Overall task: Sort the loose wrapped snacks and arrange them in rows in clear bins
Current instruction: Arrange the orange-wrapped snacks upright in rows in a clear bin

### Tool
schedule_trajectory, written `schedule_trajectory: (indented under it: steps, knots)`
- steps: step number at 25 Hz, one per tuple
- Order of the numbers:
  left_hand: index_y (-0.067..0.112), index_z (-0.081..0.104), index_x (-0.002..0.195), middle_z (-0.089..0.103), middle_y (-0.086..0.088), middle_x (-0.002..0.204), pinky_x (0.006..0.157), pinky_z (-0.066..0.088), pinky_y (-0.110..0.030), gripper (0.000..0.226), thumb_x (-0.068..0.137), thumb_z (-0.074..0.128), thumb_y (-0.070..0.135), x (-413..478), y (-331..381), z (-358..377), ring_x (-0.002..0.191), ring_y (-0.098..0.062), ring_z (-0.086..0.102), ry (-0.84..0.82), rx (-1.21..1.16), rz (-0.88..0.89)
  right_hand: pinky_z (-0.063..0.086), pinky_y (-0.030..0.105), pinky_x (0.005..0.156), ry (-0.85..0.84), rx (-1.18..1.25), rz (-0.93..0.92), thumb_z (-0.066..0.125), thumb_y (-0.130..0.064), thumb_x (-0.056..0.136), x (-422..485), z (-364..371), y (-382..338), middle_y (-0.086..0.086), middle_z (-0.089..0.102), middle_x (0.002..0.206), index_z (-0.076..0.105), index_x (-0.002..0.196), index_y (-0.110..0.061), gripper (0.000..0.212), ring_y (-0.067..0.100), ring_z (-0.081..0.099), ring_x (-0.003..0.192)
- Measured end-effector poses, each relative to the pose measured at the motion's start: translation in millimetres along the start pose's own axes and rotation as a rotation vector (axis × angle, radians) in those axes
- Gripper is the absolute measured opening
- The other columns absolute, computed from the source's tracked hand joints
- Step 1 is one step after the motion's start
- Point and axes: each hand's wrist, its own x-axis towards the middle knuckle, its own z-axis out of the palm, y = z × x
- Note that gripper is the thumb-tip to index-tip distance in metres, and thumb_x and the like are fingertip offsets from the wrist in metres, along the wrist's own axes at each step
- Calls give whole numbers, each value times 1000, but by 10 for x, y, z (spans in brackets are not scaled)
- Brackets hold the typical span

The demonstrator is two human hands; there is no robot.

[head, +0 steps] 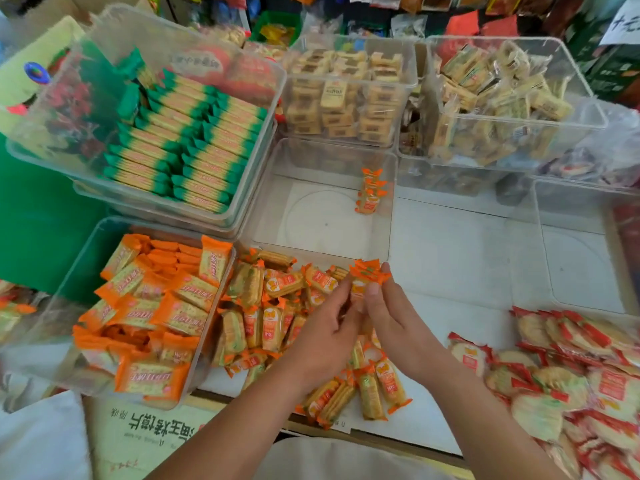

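1. Wrapped snacks (pixel 273 306) are lying heaped on the white table (pixel 450 258), just before the clear bin (pixel 322 223).
2. I'm watching the left hand (pixel 325 334) and right hand (pixel 391 317) pinching an orange stack (pixel 363 273) between their fingers.
3. Packaged goods (pixel 464 26) are crowding the room behind.

At centre frame, the left hand (pixel 329 327) and right hand (pixel 391 315) together pinch a stack (pixel 364 273) of orange packs at the upper right edge of a loose pile (pixel 273 306). Just above, a clear bin (pixel 266 206) holds a short row (pixel 370 192) against its right wall.
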Motion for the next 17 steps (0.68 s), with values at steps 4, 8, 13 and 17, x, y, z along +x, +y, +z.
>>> schedule_trajectory:
  steps: [4, 8, 13, 17]
  knots:
    - [40, 29, 158, 44, 31, 152, 116, 32, -13, 48, 111, 37, 31, 219, 53, -88, 140, 14, 37, -48, -73, -16, 27, 38, 121, 80, -43, 22, 22, -75, 98, 240, 237, 10, -13, 46, 141, 28, 155, -38, 68, 5, 35, 140]
    - [39, 33, 156, 46, 23, 154, 118, 35, -21, 53, 110, 45, 17, 509, 99, -219, 143, 4, 39, -137, -119, 8, 32, 36, 120, 155, 86, 13, 27, -71, 100, 519, 138, 18, -16, 48, 143, 36, 147, -45, 55, 2, 38, 141]
    - [41, 49, 146, 67, 8, 121, 92, 60, -37, 75, 84, 83, 15, 1123, 158, -439, 111, -16, 69, 63, -141, -75, 45, 28, 109, 117, 189, -80, 28, -53, 107, 1011, -137, -117, -12, 56, 134, 41, 141, -41, 38, 7, 53, 131]
    - [30, 56, 143, 67, -1, 133, 99, 57, -47, 70, 82, 85, 10, 1590, 136, -596, 124, -28, 63, -32, -197, -124, 45, 21, 103, -18, 174, -99, 23, -40, 111, 1367, -332, -140, -7, 58, 126, 48, 126, -43, 29, 0, 54, 124]
